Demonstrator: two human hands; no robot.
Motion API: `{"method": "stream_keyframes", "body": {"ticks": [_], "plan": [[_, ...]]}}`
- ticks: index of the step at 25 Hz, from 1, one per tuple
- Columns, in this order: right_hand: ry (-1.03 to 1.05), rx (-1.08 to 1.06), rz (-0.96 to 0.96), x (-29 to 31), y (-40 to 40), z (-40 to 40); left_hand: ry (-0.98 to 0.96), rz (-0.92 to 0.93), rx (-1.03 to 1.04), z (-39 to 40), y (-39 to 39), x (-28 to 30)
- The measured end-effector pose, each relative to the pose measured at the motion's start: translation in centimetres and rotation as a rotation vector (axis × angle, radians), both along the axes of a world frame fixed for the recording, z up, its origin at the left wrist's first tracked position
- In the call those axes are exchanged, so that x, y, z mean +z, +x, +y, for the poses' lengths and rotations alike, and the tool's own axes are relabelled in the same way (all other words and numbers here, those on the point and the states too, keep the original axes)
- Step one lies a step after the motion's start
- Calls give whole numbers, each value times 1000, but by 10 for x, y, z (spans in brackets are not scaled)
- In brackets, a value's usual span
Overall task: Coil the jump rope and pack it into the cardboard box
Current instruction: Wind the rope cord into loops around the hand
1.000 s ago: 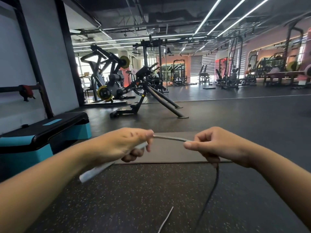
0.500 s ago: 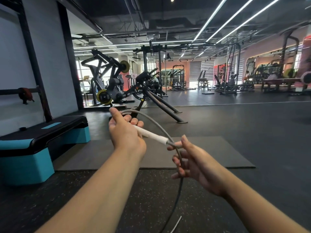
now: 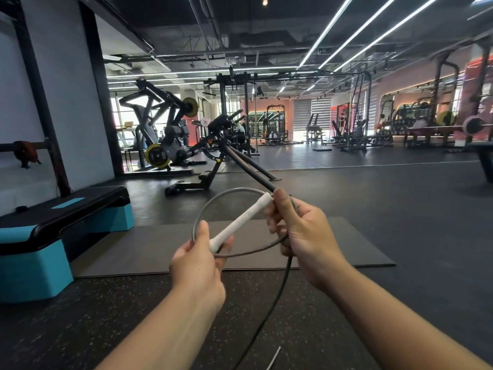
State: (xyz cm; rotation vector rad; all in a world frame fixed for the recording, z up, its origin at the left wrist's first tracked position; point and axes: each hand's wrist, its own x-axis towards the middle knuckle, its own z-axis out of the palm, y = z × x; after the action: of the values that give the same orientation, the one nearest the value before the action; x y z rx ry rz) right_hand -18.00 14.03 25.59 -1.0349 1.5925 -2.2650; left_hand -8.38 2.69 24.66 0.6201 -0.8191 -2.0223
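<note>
I hold a jump rope with a white handle [image 3: 241,219] and a grey cord [image 3: 202,213] in front of me. The cord forms one round loop across the handle. My left hand [image 3: 198,265] pinches the handle's lower end together with the loop. My right hand [image 3: 300,231] grips the handle's upper end and the cord where the loop closes. From there the cord [image 3: 277,297] hangs down to the floor. A pale tip, perhaps the second handle [image 3: 275,356], shows at the bottom edge. No cardboard box is in view.
A black and teal step platform [image 3: 53,233] stands at the left. A dark exercise mat [image 3: 160,249] lies on the speckled rubber floor ahead. Weight machines [image 3: 170,145] and racks [image 3: 354,129] fill the far side of the gym.
The straight stretch of cord between my hands has become a closed loop. The handle has swung round to point up and right, and my right hand has closed on its upper end.
</note>
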Motion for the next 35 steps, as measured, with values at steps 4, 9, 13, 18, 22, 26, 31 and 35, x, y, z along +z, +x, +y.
{"method": "stream_keyframes", "body": {"ticks": [4,9,13,18,22,26,31,35], "plan": [[211,-9,231,21,-7,13,-623,-426,-120,-10,21,-18],[496,135,491,37,-6,17,-1456,-474,-281,-16,19,43],[568,243,494,44,-9,25,-1273,-519,-794,-12,11,75],[672,351,426,46,-20,45,-1369,-766,-917,-39,13,82],[658,182,401,47,-34,59,-1259,-557,-707,-73,23,84],[588,97,295,30,-48,66,-757,-87,-475,-91,24,78],[489,227,58,-21,-40,53,-279,352,-146,-58,5,70],[186,446,-88,-48,-9,12,-137,437,9,-15,-17,61]]}}
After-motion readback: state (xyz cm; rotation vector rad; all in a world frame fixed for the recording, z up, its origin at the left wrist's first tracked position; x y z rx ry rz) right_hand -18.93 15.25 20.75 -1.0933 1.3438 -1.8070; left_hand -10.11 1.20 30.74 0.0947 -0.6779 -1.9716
